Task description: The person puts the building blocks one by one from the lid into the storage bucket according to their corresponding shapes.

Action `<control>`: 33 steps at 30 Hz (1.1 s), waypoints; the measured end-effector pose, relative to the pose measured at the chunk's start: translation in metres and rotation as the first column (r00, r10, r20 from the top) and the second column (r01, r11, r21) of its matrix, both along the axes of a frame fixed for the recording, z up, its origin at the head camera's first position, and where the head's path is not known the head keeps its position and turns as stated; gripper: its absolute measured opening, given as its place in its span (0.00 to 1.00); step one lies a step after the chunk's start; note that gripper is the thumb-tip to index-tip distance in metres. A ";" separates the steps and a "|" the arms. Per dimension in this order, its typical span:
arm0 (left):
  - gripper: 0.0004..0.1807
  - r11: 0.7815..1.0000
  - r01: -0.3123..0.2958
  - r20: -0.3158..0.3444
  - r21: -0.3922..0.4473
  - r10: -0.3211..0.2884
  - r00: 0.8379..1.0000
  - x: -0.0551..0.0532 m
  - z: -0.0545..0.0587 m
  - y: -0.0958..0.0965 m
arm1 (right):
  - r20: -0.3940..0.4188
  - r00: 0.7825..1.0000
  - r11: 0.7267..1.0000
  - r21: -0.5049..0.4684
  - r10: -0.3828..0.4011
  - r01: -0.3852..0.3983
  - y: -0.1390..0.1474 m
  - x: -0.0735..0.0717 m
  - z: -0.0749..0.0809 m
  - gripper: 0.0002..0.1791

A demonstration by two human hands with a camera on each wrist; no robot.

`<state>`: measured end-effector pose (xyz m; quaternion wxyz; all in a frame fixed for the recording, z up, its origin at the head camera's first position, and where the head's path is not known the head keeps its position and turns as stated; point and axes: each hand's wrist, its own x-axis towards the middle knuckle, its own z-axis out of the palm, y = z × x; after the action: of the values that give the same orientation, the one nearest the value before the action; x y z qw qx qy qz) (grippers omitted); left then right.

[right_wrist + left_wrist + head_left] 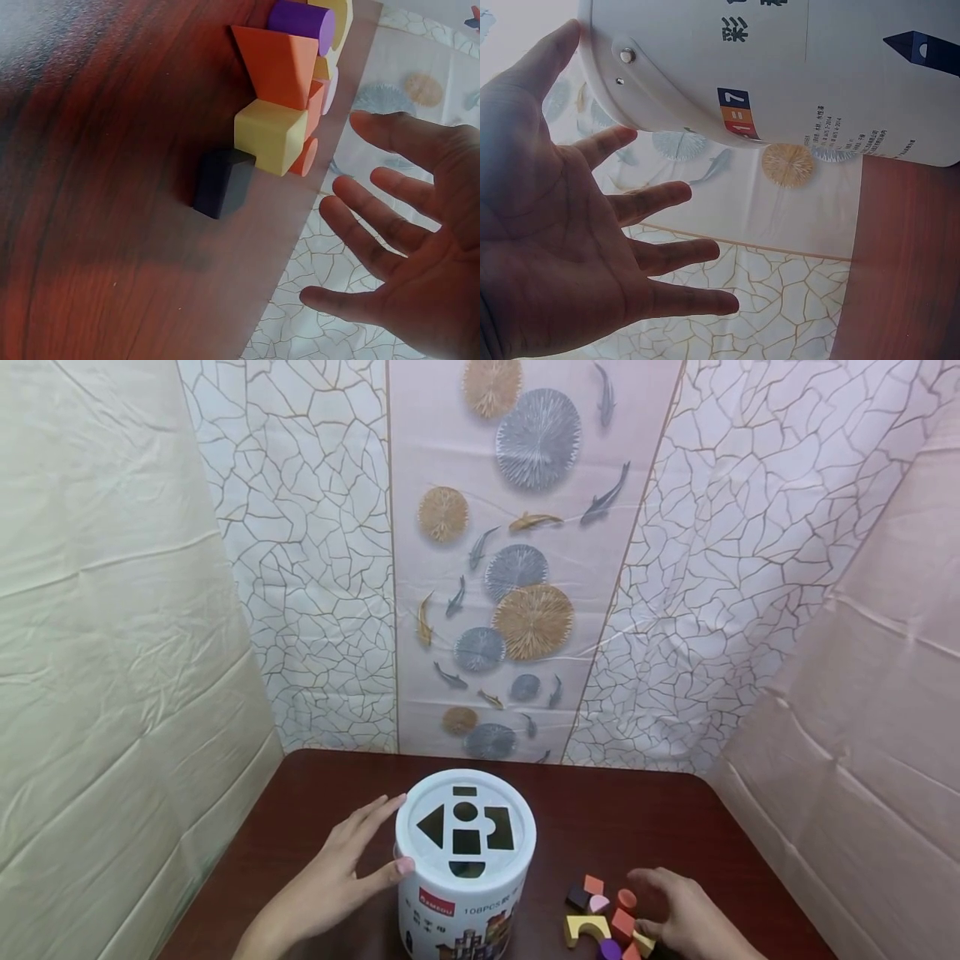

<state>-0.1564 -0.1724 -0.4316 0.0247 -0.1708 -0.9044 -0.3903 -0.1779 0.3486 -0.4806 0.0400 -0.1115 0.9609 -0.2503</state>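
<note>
A white cylindrical bucket (468, 897) stands upright on the table, its lid (522, 827) cut with shaped holes. My left hand (330, 872) is at the bucket's left side, fingers spread, with thumb and index fingertips at the lid's rim. In the left wrist view the palm stays apart from the bucket wall (682, 45). To the right lies a cluster of toy blocks: a yellow arch (576, 924), a red block (622, 924), a purple cylinder (300, 24), an orange wedge-like block (281, 64), a yellow cube (259, 139) and a black block (223, 184). Beside them hovers my right hand (690, 914), holding nothing.
The dark red-brown table (600, 810) runs back to a patterned cloth wall (322, 568). Plain cloth hangs on the left (127, 610) and right (862, 693). A white handle (682, 101) is fixed to the bucket's side by a rivet.
</note>
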 end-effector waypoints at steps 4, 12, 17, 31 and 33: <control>0.46 1.000 0.000 -0.004 0.006 0.000 1.000 0.000 -0.001 0.000 | 0.076 0.997 0.999 -0.038 0.003 0.000 0.002 -0.001 -0.006 0.29; 0.46 1.000 0.000 0.002 0.014 0.000 1.000 0.001 0.000 0.001 | 0.205 0.979 0.991 -0.135 0.008 0.020 0.003 -0.005 -0.012 0.23; 0.47 1.000 0.009 0.004 0.018 -0.009 1.000 0.002 0.000 0.001 | 0.265 0.964 0.989 -0.141 -0.013 0.052 0.001 -0.004 -0.016 0.20; 0.47 1.000 0.010 0.027 0.014 -0.010 1.000 0.001 -0.001 0.001 | 0.271 0.962 0.990 -0.143 0.030 0.009 -0.002 -0.004 -0.017 0.18; 0.47 1.000 0.008 0.023 0.012 -0.008 1.000 0.001 -0.001 0.001 | 0.263 0.965 0.992 -0.126 0.020 0.014 -0.002 -0.003 -0.015 0.18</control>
<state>-0.1556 -0.1714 -0.4325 0.0137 -0.1696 -0.9017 -0.3976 -0.1813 0.3467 -0.4954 0.1606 -0.0812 0.9290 -0.3235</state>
